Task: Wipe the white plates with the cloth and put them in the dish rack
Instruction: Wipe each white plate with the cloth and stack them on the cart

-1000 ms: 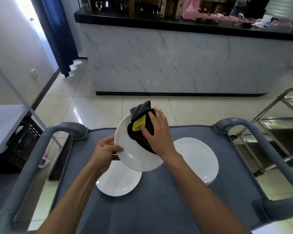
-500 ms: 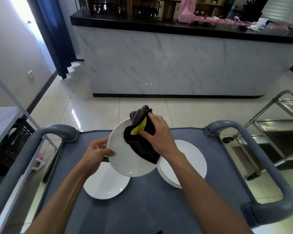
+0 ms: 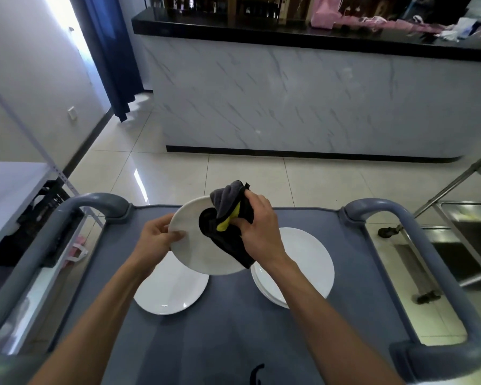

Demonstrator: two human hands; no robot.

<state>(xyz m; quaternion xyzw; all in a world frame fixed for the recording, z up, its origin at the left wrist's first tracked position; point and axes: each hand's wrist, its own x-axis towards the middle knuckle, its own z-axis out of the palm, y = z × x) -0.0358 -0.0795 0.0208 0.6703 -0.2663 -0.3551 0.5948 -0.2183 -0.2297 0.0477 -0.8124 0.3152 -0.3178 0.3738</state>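
left hand (image 3: 157, 238) still grips plate (image 3: 195, 245); right hand (image 3: 257, 229) keeps clutching cloth (image 3: 228, 218), slid slightly upward.

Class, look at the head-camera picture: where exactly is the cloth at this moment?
The cloth is near the centre, gripped by the right hand against the raised plate, which the left hand holds above the grey cart.

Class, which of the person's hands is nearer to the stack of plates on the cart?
Right. The right hand hangs just above the stack, gripping the cloth; the left hand is farther left.
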